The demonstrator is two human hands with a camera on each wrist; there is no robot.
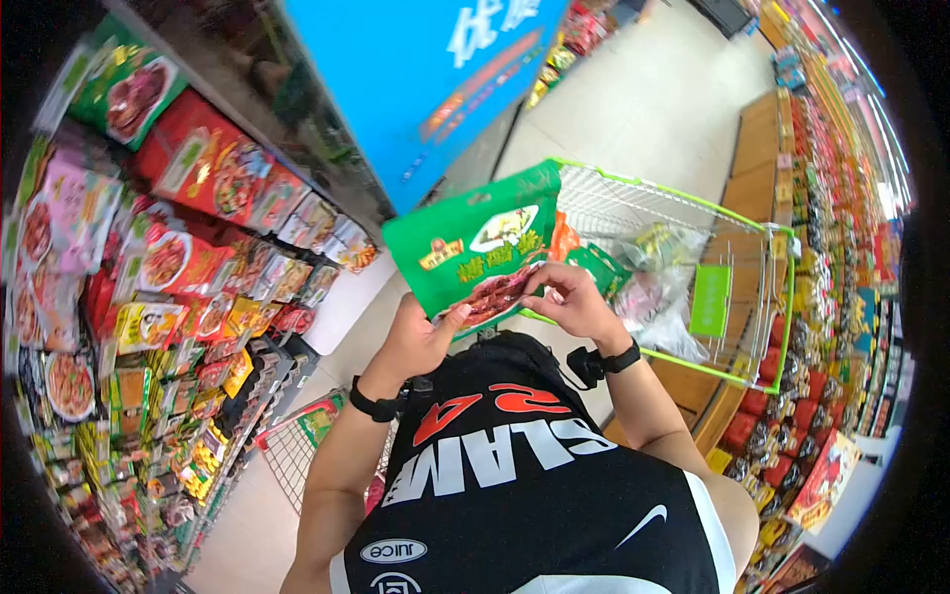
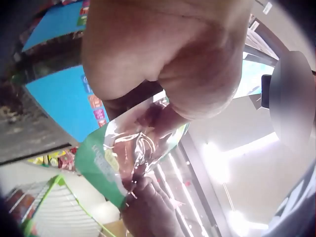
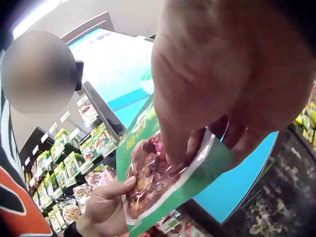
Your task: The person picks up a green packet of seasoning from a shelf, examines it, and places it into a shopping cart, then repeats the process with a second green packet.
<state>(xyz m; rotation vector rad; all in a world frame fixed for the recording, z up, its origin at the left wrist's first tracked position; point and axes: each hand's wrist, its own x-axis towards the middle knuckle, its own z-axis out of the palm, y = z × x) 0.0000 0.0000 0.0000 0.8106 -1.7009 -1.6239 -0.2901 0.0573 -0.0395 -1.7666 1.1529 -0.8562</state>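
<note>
A green food pouch (image 1: 475,233) with a picture of dark cooked meat is held up in front of the chest. My left hand (image 1: 421,337) grips its lower left corner, thumb (image 3: 126,185) lying across the printed front. At the lower right edge my right hand (image 1: 574,302) holds the pouch, fingers bent over the clear, glossy part. In the left wrist view the pouch (image 2: 98,163) spans the space between both hands. The right wrist view shows the dark meat through the shiny front of the pouch (image 3: 153,173).
A green-rimmed shopping cart (image 1: 683,198) with plastic-bagged goods (image 1: 658,287) stands ahead to the right. Another wire cart (image 1: 292,450) is by my left side. Packed shelves (image 1: 168,327) line the left, more shelves (image 1: 821,247) the right. A blue sign (image 1: 416,89) rises ahead.
</note>
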